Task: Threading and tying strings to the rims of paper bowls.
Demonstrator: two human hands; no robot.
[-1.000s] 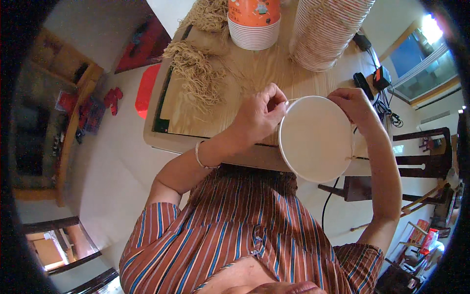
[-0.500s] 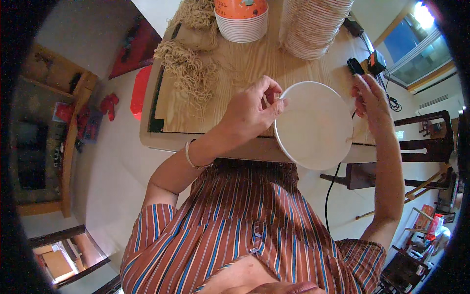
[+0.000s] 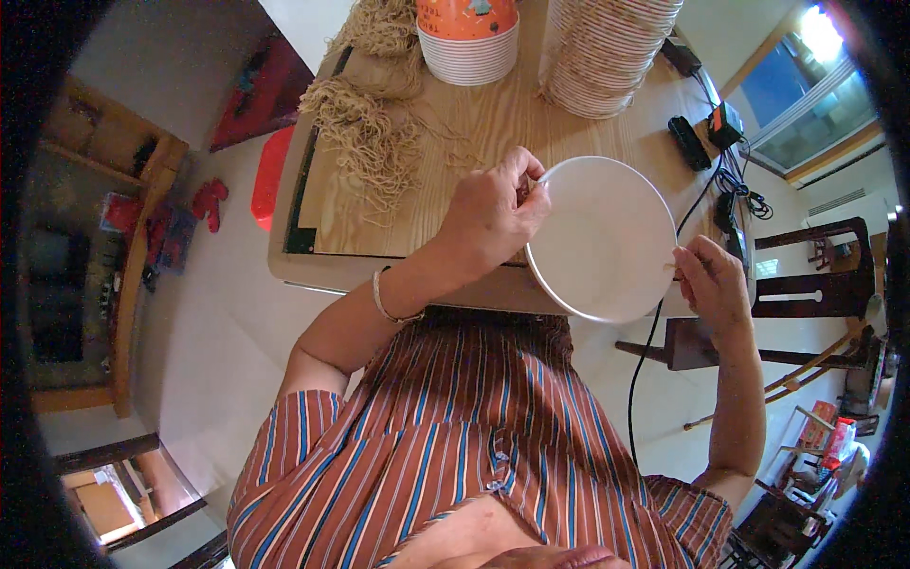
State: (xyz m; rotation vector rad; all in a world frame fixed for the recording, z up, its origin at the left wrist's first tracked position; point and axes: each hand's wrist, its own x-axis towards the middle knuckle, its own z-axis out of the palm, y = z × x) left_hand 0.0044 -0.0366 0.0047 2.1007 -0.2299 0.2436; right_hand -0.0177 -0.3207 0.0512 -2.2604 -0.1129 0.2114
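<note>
A white paper bucket (image 3: 602,242) is tilted with its open mouth toward me, over the table's near edge. My left hand (image 3: 502,204) pinches its rim on the left side, thumb and fingers closed. At the rim's right side, my right hand (image 3: 711,280) has its fingertips closed on a bit of tan string (image 3: 672,267) by the bucket wall. The string's full length is hidden.
Tan string bundles (image 3: 365,142) lie at the table's left. Behind stand a stack of orange-and-white paper buckets (image 3: 467,52) and a taller stack wound with string (image 3: 607,57). A black device (image 3: 689,142) and cables sit at right, beside a dark chair (image 3: 815,275).
My right hand has come down and inward from beside the black device to the bucket's right rim, closing on the string there. My left hand keeps its hold; the bucket has shifted slightly left.
</note>
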